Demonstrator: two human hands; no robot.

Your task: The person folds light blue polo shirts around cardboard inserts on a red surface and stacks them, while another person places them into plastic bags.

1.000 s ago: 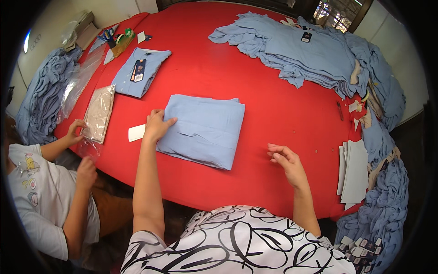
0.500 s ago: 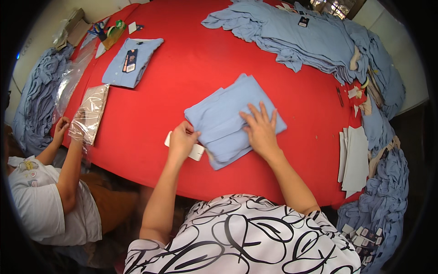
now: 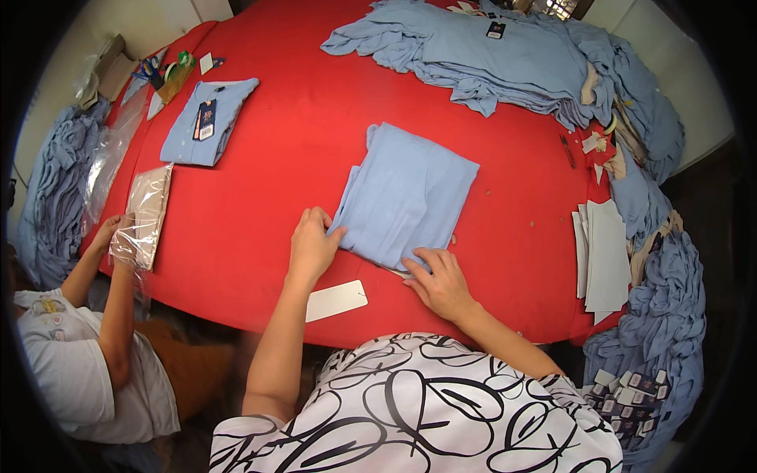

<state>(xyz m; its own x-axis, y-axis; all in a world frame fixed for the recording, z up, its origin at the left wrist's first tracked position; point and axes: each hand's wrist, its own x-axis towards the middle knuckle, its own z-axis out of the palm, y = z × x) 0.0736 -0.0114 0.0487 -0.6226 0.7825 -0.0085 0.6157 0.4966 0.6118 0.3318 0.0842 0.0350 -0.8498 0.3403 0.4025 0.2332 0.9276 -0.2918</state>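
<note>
A folded light-blue shirt (image 3: 410, 197) lies on the red-covered table in front of me, its plain side up. My left hand (image 3: 313, 246) closes on its lower left edge, thumb against the cloth. At the lower right corner, my right hand (image 3: 443, 288) grips the near edge with fingers bent over the fabric. A thin pale strip shows under that near edge, beside the right thumb. Just nearer to me, a white card tag (image 3: 337, 300) with a small hole lies flat on the table, touched by neither hand's fingers.
Another folded blue shirt (image 3: 206, 122) with a dark tag lies at the far left. A co-worker's hands (image 3: 118, 236) hold a clear-bagged beige garment (image 3: 150, 213). A pile of blue shirts (image 3: 505, 59) fills the far right; white sheets (image 3: 605, 256) and small scissors (image 3: 567, 150) lie on the right.
The folded shirt has turned and lies squarer to me. My right hand has moved from its top down to the near edge. The white card now lies apart from the shirt.
</note>
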